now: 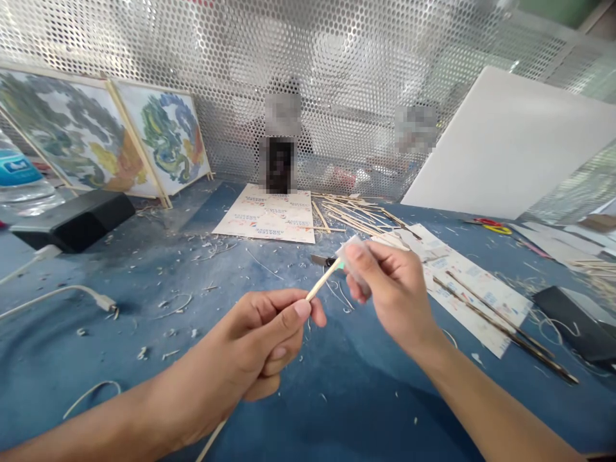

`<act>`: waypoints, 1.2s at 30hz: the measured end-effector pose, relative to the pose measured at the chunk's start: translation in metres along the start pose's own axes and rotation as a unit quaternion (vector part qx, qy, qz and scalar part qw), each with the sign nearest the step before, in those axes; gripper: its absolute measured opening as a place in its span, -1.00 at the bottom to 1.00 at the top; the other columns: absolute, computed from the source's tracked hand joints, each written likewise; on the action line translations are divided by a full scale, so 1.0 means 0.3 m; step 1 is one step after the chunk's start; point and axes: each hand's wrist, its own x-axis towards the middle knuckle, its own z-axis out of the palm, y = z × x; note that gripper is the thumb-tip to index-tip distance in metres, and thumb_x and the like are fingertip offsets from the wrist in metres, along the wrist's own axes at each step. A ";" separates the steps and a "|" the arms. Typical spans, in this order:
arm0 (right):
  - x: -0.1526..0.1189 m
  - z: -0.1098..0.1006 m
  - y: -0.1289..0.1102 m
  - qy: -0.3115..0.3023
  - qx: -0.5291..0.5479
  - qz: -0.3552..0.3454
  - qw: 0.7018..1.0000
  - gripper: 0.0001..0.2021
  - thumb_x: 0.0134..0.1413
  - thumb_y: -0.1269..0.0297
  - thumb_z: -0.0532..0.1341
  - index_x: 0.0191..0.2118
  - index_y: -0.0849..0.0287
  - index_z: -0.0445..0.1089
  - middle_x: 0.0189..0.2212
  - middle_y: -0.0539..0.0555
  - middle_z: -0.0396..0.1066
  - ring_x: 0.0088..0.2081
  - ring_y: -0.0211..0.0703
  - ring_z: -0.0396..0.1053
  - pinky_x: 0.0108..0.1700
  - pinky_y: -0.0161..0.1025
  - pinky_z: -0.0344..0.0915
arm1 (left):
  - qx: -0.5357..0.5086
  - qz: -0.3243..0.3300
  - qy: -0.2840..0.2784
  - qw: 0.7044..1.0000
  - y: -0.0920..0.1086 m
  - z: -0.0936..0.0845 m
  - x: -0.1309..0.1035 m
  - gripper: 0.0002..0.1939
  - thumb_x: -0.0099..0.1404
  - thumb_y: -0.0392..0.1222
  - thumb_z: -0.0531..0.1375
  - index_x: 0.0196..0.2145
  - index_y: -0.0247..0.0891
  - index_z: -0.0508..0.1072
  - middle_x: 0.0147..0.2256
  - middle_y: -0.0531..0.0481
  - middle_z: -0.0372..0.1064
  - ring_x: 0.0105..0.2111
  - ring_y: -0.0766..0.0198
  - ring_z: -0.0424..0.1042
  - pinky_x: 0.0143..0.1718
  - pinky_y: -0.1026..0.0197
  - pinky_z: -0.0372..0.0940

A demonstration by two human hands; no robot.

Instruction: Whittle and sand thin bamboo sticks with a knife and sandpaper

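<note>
My left hand (269,340) is closed on a thin bamboo strip (323,282), pinching it between thumb and fingers. The strip's lower end comes out beneath that hand toward the front edge. At its upper end my right hand (387,285) grips a folded piece of sandpaper (355,250), pale side out, pressed around the strip's tip. The tip is hidden inside the fold. Just behind lies a knife (321,260), its blade pointing left and its handle partly covered by my right hand.
Shavings litter the blue table (158,359). Sandpaper sheets (269,221), bamboo strips (356,215) and dark sticks (500,321) lie around. Red-and-yellow scissors (493,224) sit at right, near a white board (510,147). At left are painted panels (168,135), a black box (77,218), a cable (99,298) and a bottle (22,173).
</note>
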 end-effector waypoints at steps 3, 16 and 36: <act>-0.008 0.006 -0.005 -0.045 0.005 0.004 0.999 -0.55 0.33 0.03 0.16 -0.56 0.15 0.28 -0.69 -0.09 0.24 -0.64 -0.36 0.17 -0.58 -0.31 0.09 | 0.012 -0.002 0.002 1.000 0.005 0.002 0.001 -0.71 0.44 0.07 0.14 -0.24 -0.20 0.45 -0.58 0.24 -0.10 -0.64 0.48 -0.29 -0.73 0.48 -0.24; -0.008 0.014 0.008 -0.147 -0.032 0.037 0.988 -0.57 0.30 0.03 0.19 -0.55 0.15 0.30 -0.70 -0.09 0.25 -0.65 -0.37 0.16 -0.60 -0.32 0.06 | 0.192 0.059 0.074 0.977 -0.028 0.003 0.003 -0.69 0.45 0.09 0.09 -0.30 -0.18 0.37 -0.54 0.21 -0.03 -0.64 0.46 -0.12 -0.68 0.38 -0.10; -0.004 0.007 0.002 -0.118 -0.034 0.022 0.992 -0.53 0.30 0.02 0.19 -0.59 0.14 0.22 -0.70 -0.09 0.23 -0.65 -0.36 0.14 -0.59 -0.31 0.06 | 0.236 0.072 0.081 0.966 -0.032 0.002 -0.010 -0.74 0.48 0.03 0.04 -0.27 -0.16 0.35 -0.52 0.19 -0.08 -0.60 0.42 -0.11 -0.61 0.36 -0.06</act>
